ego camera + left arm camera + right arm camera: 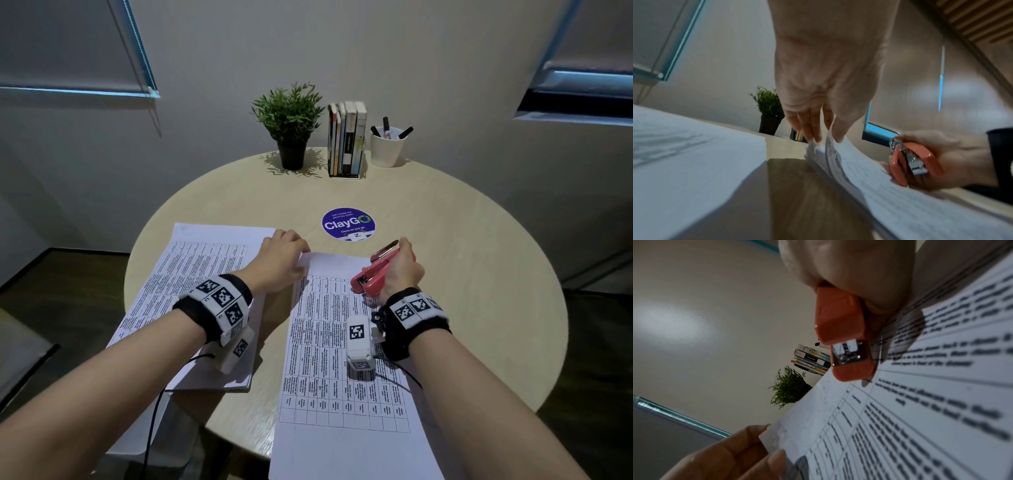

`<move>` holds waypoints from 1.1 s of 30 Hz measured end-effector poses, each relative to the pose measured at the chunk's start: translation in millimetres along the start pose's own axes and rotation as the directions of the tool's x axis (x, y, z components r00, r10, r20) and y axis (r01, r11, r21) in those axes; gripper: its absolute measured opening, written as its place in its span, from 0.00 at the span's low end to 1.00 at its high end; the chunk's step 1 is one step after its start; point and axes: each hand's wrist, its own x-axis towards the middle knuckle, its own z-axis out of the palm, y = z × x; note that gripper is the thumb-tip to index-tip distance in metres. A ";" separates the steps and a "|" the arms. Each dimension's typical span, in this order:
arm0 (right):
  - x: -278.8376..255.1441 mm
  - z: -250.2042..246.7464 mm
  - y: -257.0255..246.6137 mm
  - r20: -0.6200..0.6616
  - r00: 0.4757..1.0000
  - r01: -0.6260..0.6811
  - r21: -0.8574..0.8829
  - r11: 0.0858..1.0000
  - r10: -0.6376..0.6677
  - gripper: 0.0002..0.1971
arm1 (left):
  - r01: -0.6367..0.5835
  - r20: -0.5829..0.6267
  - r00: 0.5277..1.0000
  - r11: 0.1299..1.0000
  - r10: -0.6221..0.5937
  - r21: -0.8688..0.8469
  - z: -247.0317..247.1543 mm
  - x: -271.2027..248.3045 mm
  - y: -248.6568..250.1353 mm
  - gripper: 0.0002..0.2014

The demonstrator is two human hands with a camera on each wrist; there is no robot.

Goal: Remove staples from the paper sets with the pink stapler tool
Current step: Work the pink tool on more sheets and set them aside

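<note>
A printed paper set (342,370) lies in front of me on the round table (462,274). My left hand (284,260) pinches its top left corner between thumb and fingers (813,134), lifting the sheets (830,151) slightly off the table. My right hand (400,270) grips the pink stapler (373,274), which hovers over the top of the same set with its metal end pointing away from me. In the right wrist view the pink stapler (844,340) sits just above the printed page (920,402). A second paper set (191,274) lies to the left, under my left forearm.
At the table's far edge stand a potted plant (291,126), a row of books (347,138) in a rack and a white cup (387,145) of markers. A round purple sticker (348,224) is on the tabletop just beyond my hands.
</note>
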 end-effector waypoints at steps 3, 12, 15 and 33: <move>2.4 -0.4 0.4 0.000 1.000 0.001 0.001 1.000 -0.001 0.22 | 0.134 0.015 0.990 0.901 -0.140 -0.413 -1.8 -0.8 4.3 0.13; 3.4 -5.3 -0.5 0.018 1.000 0.016 -0.014 1.000 -0.016 0.20 | 0.273 0.066 0.961 0.895 -0.268 -0.353 11.0 -3.8 12.0 0.17; 1.5 -5.2 -1.3 0.019 1.000 0.014 -0.010 1.000 -0.014 0.20 | 0.224 0.027 0.974 0.948 -0.223 -0.224 10.4 -5.4 13.7 0.11; -13.1 -11.4 -4.0 0.055 0.998 0.000 0.008 1.000 0.000 0.25 | 0.453 0.344 0.876 0.336 -0.338 -0.826 5.1 -7.8 28.7 0.07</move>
